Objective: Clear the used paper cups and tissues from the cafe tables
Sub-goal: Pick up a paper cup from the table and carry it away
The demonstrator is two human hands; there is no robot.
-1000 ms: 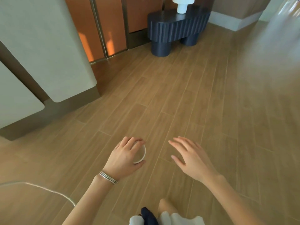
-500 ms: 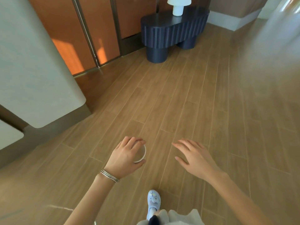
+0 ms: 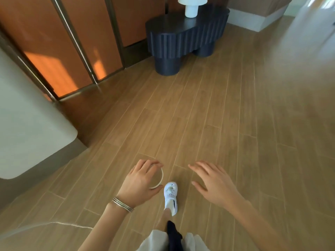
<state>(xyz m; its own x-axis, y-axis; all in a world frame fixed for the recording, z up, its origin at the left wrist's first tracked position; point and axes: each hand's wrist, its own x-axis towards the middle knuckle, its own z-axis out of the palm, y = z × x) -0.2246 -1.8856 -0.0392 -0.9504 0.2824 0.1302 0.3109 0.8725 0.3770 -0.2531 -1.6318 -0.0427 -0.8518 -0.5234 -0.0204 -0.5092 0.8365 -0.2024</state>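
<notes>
My left hand grips a white paper cup from above, fingers curled over its rim and thumb under it; most of the cup is hidden by the hand. It is carried low over the wooden floor. My right hand hovers beside it to the right, fingers spread and relaxed, holding nothing. No tissue is in view.
A dark blue fluted side table with a white lamp stands ahead by the orange wall panels. A pale rounded counter juts in at the left. My white shoe steps on the plank floor.
I have walked forward: the blue side table has come closer and the counter has slid left. My foot has stepped further ahead. Both hands keep their pose, the cup still held.
</notes>
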